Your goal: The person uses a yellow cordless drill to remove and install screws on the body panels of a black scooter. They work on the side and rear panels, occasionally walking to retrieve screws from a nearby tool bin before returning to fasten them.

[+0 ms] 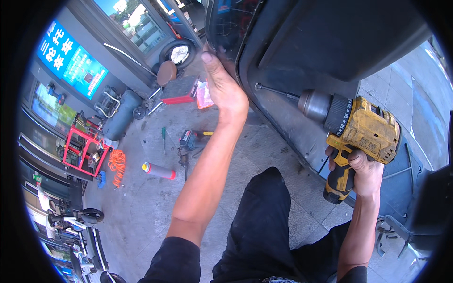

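My right hand (364, 166) grips a worn yellow-and-black cordless drill (368, 129) by its handle. From its chuck (315, 106) a long, thin bit (279, 91) reaches left to a small round fastener (258, 86) in the dark plastic body panel (293, 116) of a vehicle, seemingly a scooter or tricycle. My left hand (226, 83) lies against the panel's left edge, beside a glossy dark front cover (230, 28). Its thumb points up; its other fingers are largely hidden, so their grip is unclear.
On the paved floor are a green-handled screwdriver (163, 139), a spray can (159, 171), a power tool (191, 138) and a red toolbox (178, 92). An air compressor (122, 113), an orange coiled hose (116, 164) and a red tool cart (83, 150) stand farther left.
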{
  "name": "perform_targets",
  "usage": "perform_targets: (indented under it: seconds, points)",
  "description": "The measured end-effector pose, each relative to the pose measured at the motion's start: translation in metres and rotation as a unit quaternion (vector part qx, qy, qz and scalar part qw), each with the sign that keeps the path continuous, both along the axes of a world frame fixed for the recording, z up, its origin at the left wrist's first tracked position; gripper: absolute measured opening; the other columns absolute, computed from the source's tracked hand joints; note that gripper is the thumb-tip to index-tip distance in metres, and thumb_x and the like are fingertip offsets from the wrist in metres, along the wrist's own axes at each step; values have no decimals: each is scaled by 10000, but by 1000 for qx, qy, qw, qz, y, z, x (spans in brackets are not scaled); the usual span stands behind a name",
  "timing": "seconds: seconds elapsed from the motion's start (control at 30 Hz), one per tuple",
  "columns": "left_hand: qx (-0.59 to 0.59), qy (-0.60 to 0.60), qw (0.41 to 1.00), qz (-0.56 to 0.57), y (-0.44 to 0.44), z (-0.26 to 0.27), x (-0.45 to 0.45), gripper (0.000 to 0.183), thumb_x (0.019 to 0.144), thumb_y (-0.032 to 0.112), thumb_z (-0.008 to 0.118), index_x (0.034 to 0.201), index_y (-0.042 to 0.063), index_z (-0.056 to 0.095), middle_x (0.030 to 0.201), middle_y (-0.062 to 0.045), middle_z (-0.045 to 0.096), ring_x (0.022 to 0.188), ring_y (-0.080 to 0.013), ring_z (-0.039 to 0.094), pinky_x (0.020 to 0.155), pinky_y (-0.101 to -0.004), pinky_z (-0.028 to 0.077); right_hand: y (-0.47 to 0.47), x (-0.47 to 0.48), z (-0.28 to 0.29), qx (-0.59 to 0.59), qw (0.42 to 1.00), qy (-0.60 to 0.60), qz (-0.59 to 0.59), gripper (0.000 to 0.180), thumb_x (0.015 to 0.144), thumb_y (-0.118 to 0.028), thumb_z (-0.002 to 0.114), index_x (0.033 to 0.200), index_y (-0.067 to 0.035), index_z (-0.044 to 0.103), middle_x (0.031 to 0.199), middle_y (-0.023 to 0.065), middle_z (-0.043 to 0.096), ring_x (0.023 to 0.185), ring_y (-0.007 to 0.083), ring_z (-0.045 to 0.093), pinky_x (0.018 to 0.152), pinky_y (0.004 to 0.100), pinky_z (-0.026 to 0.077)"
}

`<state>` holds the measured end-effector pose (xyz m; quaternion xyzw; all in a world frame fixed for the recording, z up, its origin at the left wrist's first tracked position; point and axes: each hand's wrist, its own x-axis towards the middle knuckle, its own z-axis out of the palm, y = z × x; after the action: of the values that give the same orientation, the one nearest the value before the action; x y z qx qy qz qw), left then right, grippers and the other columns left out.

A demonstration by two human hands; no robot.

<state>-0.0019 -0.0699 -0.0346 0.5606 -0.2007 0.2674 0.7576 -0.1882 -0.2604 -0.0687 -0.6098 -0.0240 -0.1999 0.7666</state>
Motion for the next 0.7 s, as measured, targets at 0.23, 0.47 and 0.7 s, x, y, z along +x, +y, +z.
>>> perform_targets:
  seconds: [0.23,0.47,0.7]
  points:
    - [6,20,999,30,0,2,-4,700,1015,581,325,1410,12,427,1334,-87,536,1205,-189,488,1051,-291,347,1,-9,-7,-37,999,27,-2,713,697,-497,821,1131,15,581,886,151,686,690,205,672,598,304,552]
    - [31,15,999,30,-1,1,-5,704,1027,571,290,1442,9,376,1359,-98,505,1236,-205,462,1075,-306,321,2,-11,-10,-43,999,31,-6,693,695,-442,842,1147,13,578,910,143,686,712,209,672,612,311,554]
    - [1,10,1000,-5,-3,0,-6,696,1032,562,286,1450,13,375,1391,-97,485,1263,-204,441,1087,-299,298,3,-16,-11,-12,997,69,17,682,683,-414,862,1154,-4,586,929,146,694,736,199,675,634,311,559]
